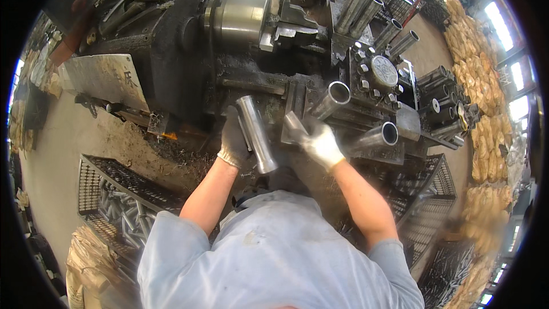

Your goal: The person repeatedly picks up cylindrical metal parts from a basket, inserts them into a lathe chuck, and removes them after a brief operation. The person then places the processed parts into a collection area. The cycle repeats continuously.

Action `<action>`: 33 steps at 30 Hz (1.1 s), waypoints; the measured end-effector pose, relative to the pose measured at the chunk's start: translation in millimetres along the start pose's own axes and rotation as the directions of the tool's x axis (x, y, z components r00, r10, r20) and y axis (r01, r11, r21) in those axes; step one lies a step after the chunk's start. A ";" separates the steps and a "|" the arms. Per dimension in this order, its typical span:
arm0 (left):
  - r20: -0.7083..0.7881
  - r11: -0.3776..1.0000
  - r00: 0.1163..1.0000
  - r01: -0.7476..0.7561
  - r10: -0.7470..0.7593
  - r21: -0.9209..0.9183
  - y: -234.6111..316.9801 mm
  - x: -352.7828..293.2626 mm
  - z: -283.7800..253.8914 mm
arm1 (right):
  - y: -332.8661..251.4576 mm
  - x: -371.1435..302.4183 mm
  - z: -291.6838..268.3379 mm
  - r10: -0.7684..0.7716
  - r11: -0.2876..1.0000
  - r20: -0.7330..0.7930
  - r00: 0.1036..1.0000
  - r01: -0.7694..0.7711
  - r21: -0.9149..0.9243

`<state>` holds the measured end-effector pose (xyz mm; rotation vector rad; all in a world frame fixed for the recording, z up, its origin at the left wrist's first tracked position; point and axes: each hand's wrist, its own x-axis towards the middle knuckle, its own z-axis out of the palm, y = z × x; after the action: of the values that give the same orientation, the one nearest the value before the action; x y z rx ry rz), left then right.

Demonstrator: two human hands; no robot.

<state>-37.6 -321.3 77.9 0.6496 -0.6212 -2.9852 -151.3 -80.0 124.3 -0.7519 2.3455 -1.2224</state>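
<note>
My left hand (233, 140), in a glove with a dark palm, is closed around a flanged metal tube (256, 134) standing nearly upright in front of my chest. To its right, my right hand (323, 146), in a white glove with dark fingers, grips a short grey metal piece (294, 122); its exact kind I cannot make out. Just beyond that hand, an open-ended metal tube (333, 98) leans on the machine, and another metal tube (382, 135) lies to the right. Ahead is a lathe chuck (243, 14) with stepped jaws.
A bolted tool post (384, 71) sits right of the chuck, with several upright tubes (355, 11) behind it. A mesh crate (94, 194) of metal parts stands at lower left, another crate (429, 194) at lower right. Brown sacks (486, 86) line the right side.
</note>
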 end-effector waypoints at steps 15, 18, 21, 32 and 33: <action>0.528 0.442 0.844 -0.511 0.096 0.737 -3.6 99.0 43.9 | -171.2 -15.8 -116.8 -0.365 0.930 0.266 0.892 0.359 0.073; 0.446 -0.092 0.802 -0.449 0.396 0.889 -16.9 159.3 63.0 | -190.3 42.4 -187.6 -0.620 0.702 0.143 0.772 0.627 -0.339; 0.283 -0.128 0.664 -0.273 0.693 0.954 -18.7 144.2 79.6 | -174.2 129.8 -234.9 -0.525 0.430 0.167 0.835 0.429 -0.794; -0.647 0.849 0.568 -0.208 0.509 0.485 -27.4 -82.9 -79.8 | -46.5 293.0 -193.3 0.256 0.819 0.466 0.847 0.066 -0.570; -0.700 0.855 0.490 -0.270 0.519 0.444 -24.0 -91.0 -94.2 | -47.7 292.0 -185.5 0.143 0.761 0.439 0.887 0.185 -0.622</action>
<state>85.0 -325.1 26.0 1.4992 -0.9199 -1.8440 -469.6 -167.3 238.2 -1.1384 2.3110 -0.1217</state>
